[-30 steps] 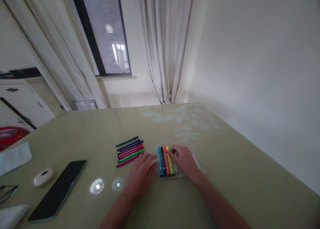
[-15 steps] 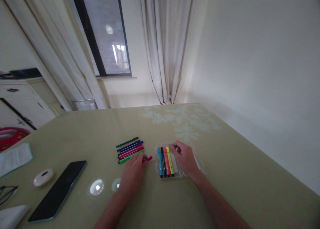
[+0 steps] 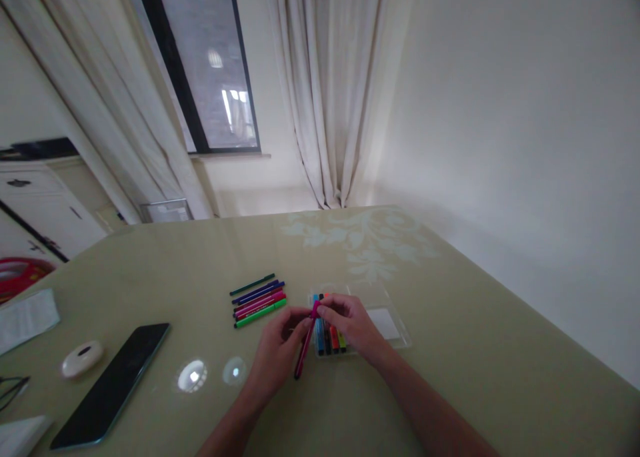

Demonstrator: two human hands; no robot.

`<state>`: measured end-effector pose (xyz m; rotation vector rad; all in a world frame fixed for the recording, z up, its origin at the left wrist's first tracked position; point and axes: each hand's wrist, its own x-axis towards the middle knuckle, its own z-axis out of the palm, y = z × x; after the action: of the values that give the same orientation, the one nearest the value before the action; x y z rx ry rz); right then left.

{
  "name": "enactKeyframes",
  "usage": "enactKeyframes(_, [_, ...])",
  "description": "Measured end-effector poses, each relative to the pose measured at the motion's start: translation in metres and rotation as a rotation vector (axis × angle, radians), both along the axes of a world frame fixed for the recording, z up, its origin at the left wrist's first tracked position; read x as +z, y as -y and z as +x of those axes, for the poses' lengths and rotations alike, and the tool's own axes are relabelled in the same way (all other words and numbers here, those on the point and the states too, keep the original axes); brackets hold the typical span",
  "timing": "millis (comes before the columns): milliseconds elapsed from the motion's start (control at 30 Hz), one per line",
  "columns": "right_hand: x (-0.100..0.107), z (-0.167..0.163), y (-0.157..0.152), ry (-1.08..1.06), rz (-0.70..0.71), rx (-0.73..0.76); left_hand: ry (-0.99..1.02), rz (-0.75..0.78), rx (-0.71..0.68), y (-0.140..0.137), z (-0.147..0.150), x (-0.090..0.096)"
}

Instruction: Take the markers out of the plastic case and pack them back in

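A magenta marker [image 3: 305, 350] is pinched between both hands, its capped end up and its dark tip end pointing down toward me. My left hand [image 3: 281, 342] grips it along the barrel. The thumb and fingers of my right hand [image 3: 347, 320] close on its top end. Just behind it lies a clear plastic case [image 3: 400, 340], opened flat, with blue, black, orange and yellow markers [image 3: 321, 346] side by side in its left half, partly covered by my right hand. Left of the case, a row of loose markers [image 3: 260, 302] in green, pink, blue and dark green rests on the table.
On the left are a black phone [image 3: 113, 384], a white oval object [image 3: 83, 358], a pale folded sheet [image 3: 30, 320] and a dark cable [image 3: 13, 390]. The table [image 3: 450, 390] meets a wall on the right. Curtains and a window stand behind.
My left hand has moved right from the loose row, bringing the magenta marker to the case's left edge. My right hand has shifted left off the case's inside and taken hold of the marker's top.
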<state>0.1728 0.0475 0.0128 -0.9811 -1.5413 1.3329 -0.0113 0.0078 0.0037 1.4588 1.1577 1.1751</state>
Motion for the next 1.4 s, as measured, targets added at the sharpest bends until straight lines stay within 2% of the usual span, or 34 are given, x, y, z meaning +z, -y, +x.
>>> enactKeyframes(167, [0.0,-0.001,-0.002,-0.105,-0.094,0.005,-0.036,0.003,-0.018,0.003,0.002,-0.001])
enactKeyframes(233, [0.002,0.006,-0.008,-0.144,-0.096,-0.089,-0.187,0.09,-0.033,0.006,0.003,-0.005])
enactKeyframes(367, [0.002,0.033,-0.027,-0.043,-0.059,-0.328,-0.642,0.419,-0.178,0.016,0.011,-0.015])
enactKeyframes(433, [-0.001,0.045,-0.033,0.069,-0.053,-0.338,-0.788,0.513,-0.254,0.02,0.017,-0.018])
enactKeyframes(533, [-0.009,0.048,-0.035,0.209,-0.048,-0.27,-0.896,0.546,-0.257,0.02,0.023,-0.018])
enactKeyframes(633, [-0.013,0.039,-0.028,0.33,0.0,-0.244,-0.943,0.543,-0.211,0.019,0.024,-0.017])
enactKeyframes(833, [-0.006,0.026,-0.017,0.556,0.132,-0.319,-1.055,0.597,-0.217,0.02,0.023,-0.019])
enactKeyframes(1100, [-0.006,0.025,-0.017,0.768,0.229,-0.265,-1.043,0.572,-0.206,0.02,0.022,-0.026])
enactKeyframes(1300, [-0.007,0.027,-0.018,0.754,0.206,-0.232,-0.991,0.551,-0.216,0.021,0.024,-0.025])
enactKeyframes(1400, [-0.006,0.028,-0.017,0.737,0.232,-0.25,-0.898,0.541,-0.215,0.015,0.016,-0.021])
